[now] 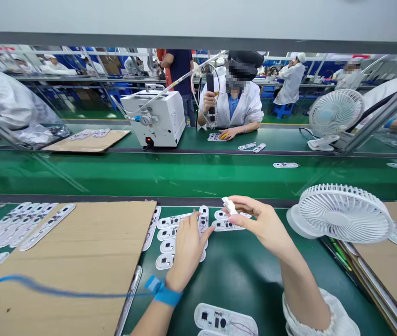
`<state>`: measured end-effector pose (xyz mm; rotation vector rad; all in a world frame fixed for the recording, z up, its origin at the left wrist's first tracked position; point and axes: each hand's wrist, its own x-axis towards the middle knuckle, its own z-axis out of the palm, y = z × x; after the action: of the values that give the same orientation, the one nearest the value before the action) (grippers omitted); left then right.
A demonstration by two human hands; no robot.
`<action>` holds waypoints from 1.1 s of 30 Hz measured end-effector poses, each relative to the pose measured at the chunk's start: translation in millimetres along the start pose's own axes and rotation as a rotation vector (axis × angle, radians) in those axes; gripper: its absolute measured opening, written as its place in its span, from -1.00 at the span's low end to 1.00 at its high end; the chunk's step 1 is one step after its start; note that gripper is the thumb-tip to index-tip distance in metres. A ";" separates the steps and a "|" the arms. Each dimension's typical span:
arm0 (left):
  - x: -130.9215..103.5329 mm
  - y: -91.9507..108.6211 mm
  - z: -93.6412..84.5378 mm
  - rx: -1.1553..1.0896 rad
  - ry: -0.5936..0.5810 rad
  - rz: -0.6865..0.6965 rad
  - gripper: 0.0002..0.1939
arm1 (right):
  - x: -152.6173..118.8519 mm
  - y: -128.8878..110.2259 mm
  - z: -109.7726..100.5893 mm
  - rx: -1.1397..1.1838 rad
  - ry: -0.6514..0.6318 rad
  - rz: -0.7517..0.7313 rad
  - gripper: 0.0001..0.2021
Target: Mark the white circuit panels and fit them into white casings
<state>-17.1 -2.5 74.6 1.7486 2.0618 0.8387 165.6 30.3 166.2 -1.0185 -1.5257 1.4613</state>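
My right hand (254, 215) is raised over the green work surface, its thumb and fingers closed on a small white part (229, 206). My left hand (188, 242), with a blue strap on its wrist, rests over a group of white oblong boards (166, 247), thumb and fingers apart. Its fingertips are beside an upright board (203, 221); whether they touch it is unclear. More boards (226, 226) lie beneath my right hand. Close to the front edge is another white board (224, 319) with dark components and thin wires.
Cardboard (89, 261) covers the left, with rows of boards beside it. A white fan (341, 214) stands at the right. Beyond the green conveyor (131, 172), a person (235, 100) in a white coat holds a black tool near a white machine (163, 116).
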 end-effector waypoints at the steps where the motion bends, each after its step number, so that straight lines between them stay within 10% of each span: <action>1: 4.8 0.7 7.2 0.022 -0.005 -0.029 -0.59 | 0.0 0.4 -0.2 0.000 0.002 -0.001 -0.62; 9: 32.4 2.7 29.2 -0.214 -0.036 -0.192 -0.55 | 0.8 3.0 -4.5 -0.023 0.014 -0.011 -0.65; 22: -1.1 35.4 -46.1 -1.483 -0.246 -0.446 -0.44 | -1.2 7.9 15.2 -0.039 -0.055 -0.016 -0.67; 33: -33.0 44.5 -68.9 -1.404 0.190 -0.182 -0.45 | -14.3 4.9 48.1 -0.228 0.099 -0.399 -0.65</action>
<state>-15.2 -46.8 151.1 0.6755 1.0282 1.7740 126.8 -1.1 159.3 -0.8378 -1.7310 0.9646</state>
